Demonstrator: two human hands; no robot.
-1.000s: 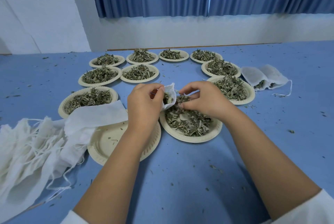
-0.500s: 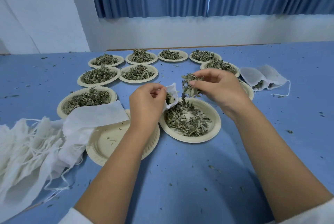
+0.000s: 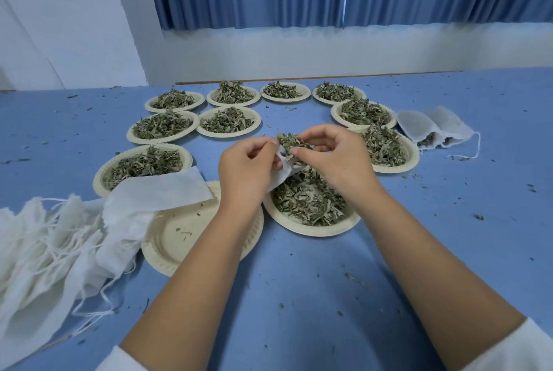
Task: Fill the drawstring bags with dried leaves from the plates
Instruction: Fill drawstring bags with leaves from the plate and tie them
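Pinching a bag [image 3: 284, 173] open, the left hand [image 3: 245, 173] faces the right hand [image 3: 335, 158] at 3 o'clock, fingers curled round leaves [image 3: 290, 143].

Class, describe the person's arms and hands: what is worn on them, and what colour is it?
The left hand and right hand are bare: no gloves, rings or watch show. Both forearms are uncovered up to white sleeves, the left sleeve and right sleeve, whose edges show at the bottom of the picture.
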